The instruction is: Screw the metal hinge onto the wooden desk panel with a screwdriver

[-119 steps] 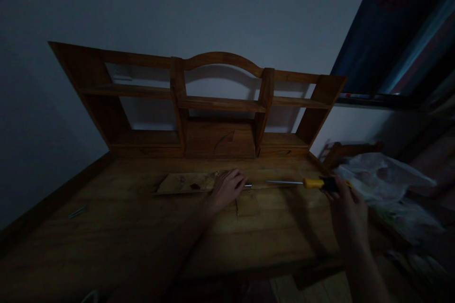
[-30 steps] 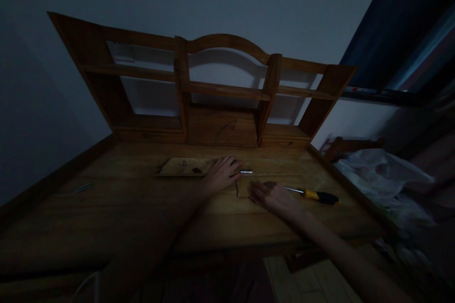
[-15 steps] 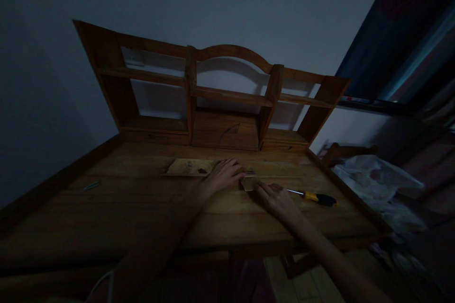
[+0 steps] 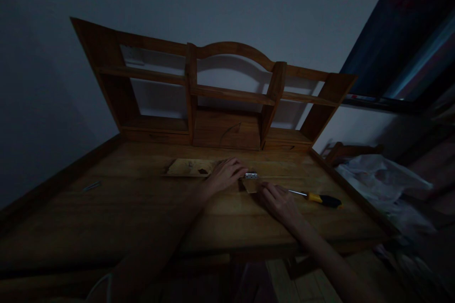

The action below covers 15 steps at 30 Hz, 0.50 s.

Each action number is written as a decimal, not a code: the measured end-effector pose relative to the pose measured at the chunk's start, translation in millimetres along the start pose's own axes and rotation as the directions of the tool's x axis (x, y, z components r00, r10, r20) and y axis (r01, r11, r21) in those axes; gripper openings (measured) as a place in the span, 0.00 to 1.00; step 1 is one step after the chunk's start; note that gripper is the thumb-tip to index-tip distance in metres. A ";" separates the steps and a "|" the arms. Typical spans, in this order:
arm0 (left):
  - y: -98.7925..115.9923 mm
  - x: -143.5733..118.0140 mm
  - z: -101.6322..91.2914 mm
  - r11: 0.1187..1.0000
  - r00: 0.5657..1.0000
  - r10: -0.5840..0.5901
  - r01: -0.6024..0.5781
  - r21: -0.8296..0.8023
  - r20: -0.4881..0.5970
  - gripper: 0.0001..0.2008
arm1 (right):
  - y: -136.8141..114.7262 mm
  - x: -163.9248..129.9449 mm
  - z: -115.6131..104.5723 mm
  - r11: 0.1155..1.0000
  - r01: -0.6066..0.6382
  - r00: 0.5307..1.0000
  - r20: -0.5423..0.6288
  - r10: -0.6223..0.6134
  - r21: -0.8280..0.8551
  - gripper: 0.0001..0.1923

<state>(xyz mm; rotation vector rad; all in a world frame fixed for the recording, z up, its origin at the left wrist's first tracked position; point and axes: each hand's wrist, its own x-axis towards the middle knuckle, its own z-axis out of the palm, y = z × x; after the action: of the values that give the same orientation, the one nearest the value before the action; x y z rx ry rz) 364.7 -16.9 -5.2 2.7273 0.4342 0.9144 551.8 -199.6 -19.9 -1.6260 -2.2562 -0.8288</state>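
Head view: both hands at a small metal hinge (image 4: 250,175) on the wooden desk (image 4: 142,208).
Left hand (image 4: 224,175) lies flat, fingers loose; right hand (image 4: 277,200) seems to pinch a small wood piece (image 4: 250,185); screwdriver (image 4: 318,197) right.

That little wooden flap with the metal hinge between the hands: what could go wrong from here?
The small wooden piece is pinched only at its edge by the right hand, so it could slip out of line at the hinge. The left hand rests right beside the hinge, so fingers might get nipped. The screwdriver lies loose on the desk and may roll. The dim light makes small parts hard to see.
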 end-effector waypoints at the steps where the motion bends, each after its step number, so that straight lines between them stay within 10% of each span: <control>1: 0.6 0.0 -0.8 1.000 1.000 -0.004 0.004 -0.012 -0.003 0.16 | 0.0 0.4 0.4 1.000 -0.006 1.000 0.001 0.006 -0.002 0.09; 15: 0.5 -1.1 -0.7 0.998 0.999 0.054 -0.054 -0.046 -0.004 0.18 | -3.3 2.6 -3.9 0.995 0.023 1.000 -0.001 -0.023 -0.100 0.04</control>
<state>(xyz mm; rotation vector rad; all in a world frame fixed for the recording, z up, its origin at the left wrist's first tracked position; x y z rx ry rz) 363.6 -17.7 -5.1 2.7084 0.3380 0.9305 547.3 -200.5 -16.5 -1.6431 -2.2694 -0.9638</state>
